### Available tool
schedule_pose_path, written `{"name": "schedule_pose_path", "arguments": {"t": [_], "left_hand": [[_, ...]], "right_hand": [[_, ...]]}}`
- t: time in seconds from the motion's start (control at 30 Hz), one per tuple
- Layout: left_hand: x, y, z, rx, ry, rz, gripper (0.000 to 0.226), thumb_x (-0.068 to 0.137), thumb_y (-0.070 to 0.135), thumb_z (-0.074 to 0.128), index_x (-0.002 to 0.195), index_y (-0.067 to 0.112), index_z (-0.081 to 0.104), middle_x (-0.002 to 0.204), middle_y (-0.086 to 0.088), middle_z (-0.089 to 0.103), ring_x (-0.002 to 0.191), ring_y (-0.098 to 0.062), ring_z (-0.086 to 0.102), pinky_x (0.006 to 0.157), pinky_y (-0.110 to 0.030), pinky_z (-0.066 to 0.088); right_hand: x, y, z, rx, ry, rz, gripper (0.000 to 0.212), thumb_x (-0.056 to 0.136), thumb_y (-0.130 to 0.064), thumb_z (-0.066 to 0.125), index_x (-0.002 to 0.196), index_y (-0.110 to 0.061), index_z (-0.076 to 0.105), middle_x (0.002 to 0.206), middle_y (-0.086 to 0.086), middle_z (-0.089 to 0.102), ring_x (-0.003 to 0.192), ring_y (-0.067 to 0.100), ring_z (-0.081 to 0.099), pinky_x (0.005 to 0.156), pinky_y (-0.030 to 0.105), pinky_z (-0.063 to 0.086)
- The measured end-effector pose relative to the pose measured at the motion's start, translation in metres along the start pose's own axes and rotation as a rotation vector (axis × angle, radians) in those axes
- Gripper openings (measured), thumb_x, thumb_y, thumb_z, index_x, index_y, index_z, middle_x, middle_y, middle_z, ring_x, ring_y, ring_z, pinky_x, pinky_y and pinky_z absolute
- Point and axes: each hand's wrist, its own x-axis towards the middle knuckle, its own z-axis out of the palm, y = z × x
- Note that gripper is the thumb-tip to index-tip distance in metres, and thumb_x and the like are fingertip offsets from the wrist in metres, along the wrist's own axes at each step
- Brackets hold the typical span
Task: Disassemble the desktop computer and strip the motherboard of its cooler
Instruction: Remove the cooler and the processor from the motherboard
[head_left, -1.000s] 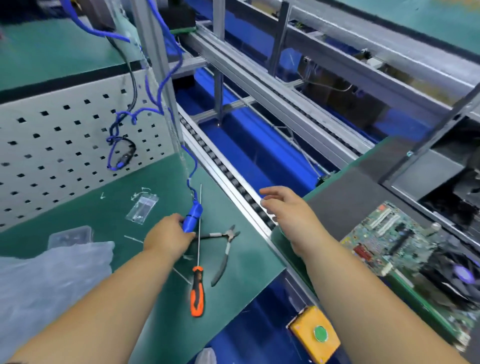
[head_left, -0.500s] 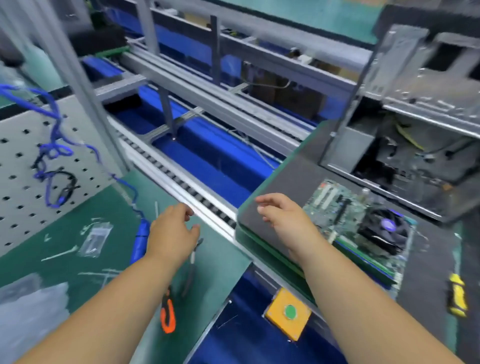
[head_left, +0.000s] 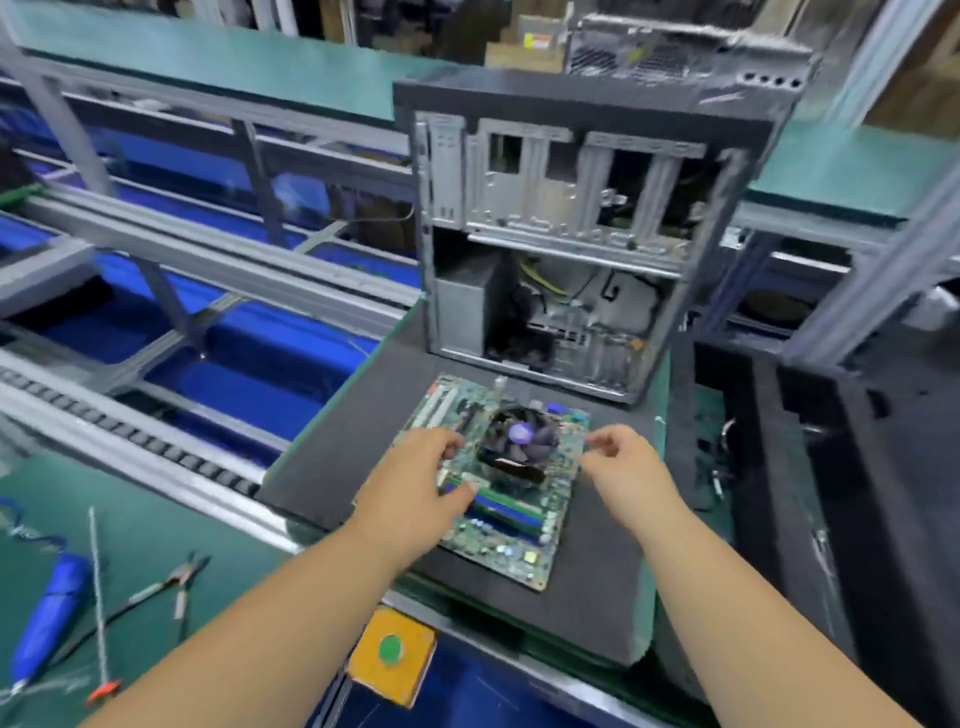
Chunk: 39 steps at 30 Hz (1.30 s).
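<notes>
With the motherboard flat on the dark mat before the case, bring your loosely curled, empty left hand and right hand to opposite sides of the cooler.

Cooler apparently atop flat motherboard

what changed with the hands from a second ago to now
The left hand let go of the blue tool and moved right onto the motherboard. The right hand moved to the cooler. Neither hand holds anything. Screwdriver, pliers and board stayed put.
</notes>
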Motion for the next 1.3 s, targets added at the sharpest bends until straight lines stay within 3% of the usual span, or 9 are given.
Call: {"name": "schedule_pose_path", "arguments": {"t": [0.1,0.17,0.3,0.5,0.67,0.9,1.07,1.23,1.3], "left_hand": [[0.010,0.018,0.030,0.171,-0.052,-0.041,0.074,0.079,0.048,0.071,0.140,0.022,0.039,0.131,0.000,0.045,0.126,-0.019,0.043,0.106,-0.034,0.036],[0.013,0.024,0.045,0.326,-0.062,-0.095,0.090,0.077,0.058,0.068,0.147,0.021,0.028,0.140,-0.003,0.039,0.133,-0.022,0.036,0.110,-0.034,0.031],[0.017,0.023,0.058,0.363,-0.021,-0.239,0.115,0.072,0.066,0.068,0.154,0.015,0.005,0.151,-0.008,0.030,0.139,-0.025,0.030,0.113,-0.037,0.029],[0.037,0.007,0.051,0.333,-0.184,-0.377,0.127,0.055,0.071,0.075,0.153,0.019,0.013,0.149,-0.005,0.035,0.137,-0.023,0.035,0.110,-0.038,0.036],[0.044,-0.004,0.054,0.407,-0.240,-0.330,0.127,0.056,0.076,0.070,0.153,0.019,0.013,0.151,0.000,0.028,0.141,-0.021,0.021,0.115,-0.035,0.028],[0.039,-0.009,0.051,0.554,-0.197,-0.189,0.115,0.060,0.089,0.051,0.144,0.015,0.026,0.139,0.001,0.037,0.129,-0.020,0.030,0.110,-0.031,0.032],[0.043,-0.011,0.050,0.586,-0.206,-0.151,0.110,0.059,0.093,0.044,0.138,0.016,0.031,0.132,0.000,0.040,0.124,-0.020,0.032,0.107,-0.031,0.034],[0.043,-0.015,0.050,0.608,-0.212,-0.157,0.126,0.058,0.097,0.036,0.151,0.014,0.015,0.145,-0.004,0.034,0.132,-0.024,0.029,0.111,-0.036,0.030],[0.044,-0.013,0.048,0.562,-0.164,-0.147,0.127,0.057,0.098,0.027,0.153,0.016,0.011,0.149,-0.006,0.030,0.136,-0.026,0.027,0.113,-0.040,0.027]], "right_hand": [[0.014,0.008,-0.006,-0.249,-0.072,-0.135,0.062,0.077,-0.038,0.076,0.131,-0.022,0.052,0.124,0.000,0.050,0.109,0.019,0.054,0.083,0.031,0.050],[0.019,0.002,-0.001,-0.378,-0.109,-0.298,0.091,0.069,-0.051,0.080,0.144,-0.020,0.039,0.139,0.003,0.040,0.132,0.025,0.035,0.106,0.038,0.037],[0.030,-0.010,0.013,-0.536,-0.230,-0.462,0.116,0.066,-0.063,0.078,0.154,-0.018,0.018,0.153,0.003,0.027,0.141,0.028,0.023,0.113,0.041,0.030],[0.051,-0.018,0.017,-0.585,-0.290,-0.490,0.086,0.067,-0.052,0.077,0.139,-0.019,0.045,0.126,0.003,0.051,0.117,0.024,0.052,0.090,0.033,0.046],[0.063,-0.027,0.014,-0.648,-0.345,-0.459,0.093,0.062,-0.059,0.079,0.140,-0.018,0.048,0.127,0.004,0.052,0.114,0.024,0.053,0.093,0.038,0.049],[0.049,-0.019,0.023,-0.607,-0.274,-0.489,0.099,0.056,-0.053,0.083,0.139,-0.018,0.044,0.130,0.001,0.048,0.124,0.023,0.046,0.099,0.033,0.043],[0.053,-0.022,0.017,-0.478,-0.284,-0.385,0.088,0.061,-0.047,0.086,0.137,-0.027,0.048,0.117,-0.005,0.047,0.107,0.015,0.050,0.082,0.024,0.038],[0.052,-0.008,0.006,-0.314,-0.404,-0.253,0.091,0.073,-0.055,0.075,0.150,-0.031,0.031,0.150,-0.001,0.035,0.138,0.017,0.034,0.111,0.033,0.032],[0.051,0.008,-0.008,-0.218,-0.212,-0.138,0.075,0.083,-0.055,0.065,0.147,-0.030,0.036,0.149,0.001,0.037,0.137,0.021,0.038,0.111,0.045,0.036]]}}
